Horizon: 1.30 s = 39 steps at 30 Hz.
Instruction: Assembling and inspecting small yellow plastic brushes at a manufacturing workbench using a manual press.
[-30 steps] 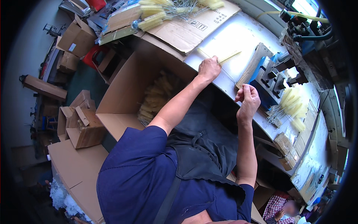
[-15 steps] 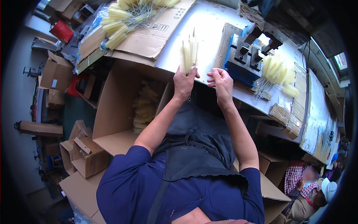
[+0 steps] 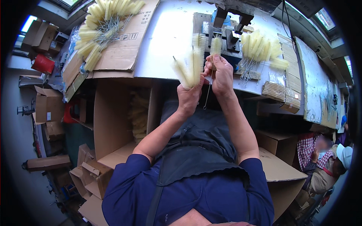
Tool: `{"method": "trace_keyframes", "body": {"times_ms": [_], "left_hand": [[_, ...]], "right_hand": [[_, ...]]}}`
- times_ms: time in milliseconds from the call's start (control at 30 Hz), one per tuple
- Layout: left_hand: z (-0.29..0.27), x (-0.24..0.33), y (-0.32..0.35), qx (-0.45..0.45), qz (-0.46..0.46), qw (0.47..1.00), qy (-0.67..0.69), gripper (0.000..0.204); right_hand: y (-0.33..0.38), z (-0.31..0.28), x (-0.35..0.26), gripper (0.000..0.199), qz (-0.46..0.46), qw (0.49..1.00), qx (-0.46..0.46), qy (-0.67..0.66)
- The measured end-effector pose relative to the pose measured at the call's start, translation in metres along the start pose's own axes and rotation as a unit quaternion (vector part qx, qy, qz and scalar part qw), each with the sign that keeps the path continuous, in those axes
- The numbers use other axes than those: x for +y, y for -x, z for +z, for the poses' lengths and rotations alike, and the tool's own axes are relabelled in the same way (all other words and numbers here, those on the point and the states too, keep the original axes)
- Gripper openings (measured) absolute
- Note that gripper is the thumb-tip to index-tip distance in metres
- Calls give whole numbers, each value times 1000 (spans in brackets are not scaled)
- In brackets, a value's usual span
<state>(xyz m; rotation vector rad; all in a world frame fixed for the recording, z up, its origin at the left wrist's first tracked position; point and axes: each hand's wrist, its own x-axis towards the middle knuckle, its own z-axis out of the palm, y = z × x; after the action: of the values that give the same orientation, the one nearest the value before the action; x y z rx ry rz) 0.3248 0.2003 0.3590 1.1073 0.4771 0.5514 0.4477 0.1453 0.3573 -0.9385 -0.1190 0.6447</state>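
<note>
My left hand (image 3: pixel 188 98) is closed around several cream-bristled wire brushes (image 3: pixel 194 69), which fan upward from the fist. Close beside it, my right hand (image 3: pixel 222 77) pinches a single wire brush (image 3: pixel 216 46) between thumb and fingers. That brush stands upright, bristles on top, and its bare wire stem hangs below the hand, ending in a small loop. The fingers of both hands nearly meet; whether they touch is hard to tell. Just beyond the right hand sits a blue and black metal fixture (image 3: pixel 230 42) on the white worktable (image 3: pixel 162 41).
Similar brushes lie in a pile (image 3: pixel 260 47) right of the fixture and in a larger heap (image 3: pixel 107 28) on flattened cardboard at far left. An open carton (image 3: pixel 109 120) holding brushes stands below the table edge. At lower right, another person (image 3: pixel 324 165) sits nearby.
The right hand, with no brush visible in it before, now holds one upright beside the left hand. The left hand's brushes have spread and tilted. The whole view has shifted.
</note>
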Motion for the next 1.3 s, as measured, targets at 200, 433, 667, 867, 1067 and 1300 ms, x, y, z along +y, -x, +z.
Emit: {"method": "trace_keyframes", "body": {"times_ms": [200, 433, 667, 867, 1067, 1300], "left_hand": [[8, 4, -9, 24, -12, 1000, 0, 29], [27, 27, -45, -32, -109, 989, 97, 24], [27, 24, -45, -28, -80, 991, 106, 13], [29, 21, -48, -70, -131, 988, 40, 17], [30, 23, -48, -22, -55, 998, 26, 28], [10, 21, -38, -17, -59, 998, -5, 39]], "right_hand": [[-3, -35, -24, 31, 116, 926, -161, -321], [30, -20, -9, 22, 206, 894, -202, -343], [42, -21, -13, 27, 235, 945, -136, -185], [65, 2, -41, 33, 160, 985, -50, -48], [26, -20, -51, 29, 64, 998, 1, -3], [-13, -44, -64, 29, 38, 999, 30, -3]]}}
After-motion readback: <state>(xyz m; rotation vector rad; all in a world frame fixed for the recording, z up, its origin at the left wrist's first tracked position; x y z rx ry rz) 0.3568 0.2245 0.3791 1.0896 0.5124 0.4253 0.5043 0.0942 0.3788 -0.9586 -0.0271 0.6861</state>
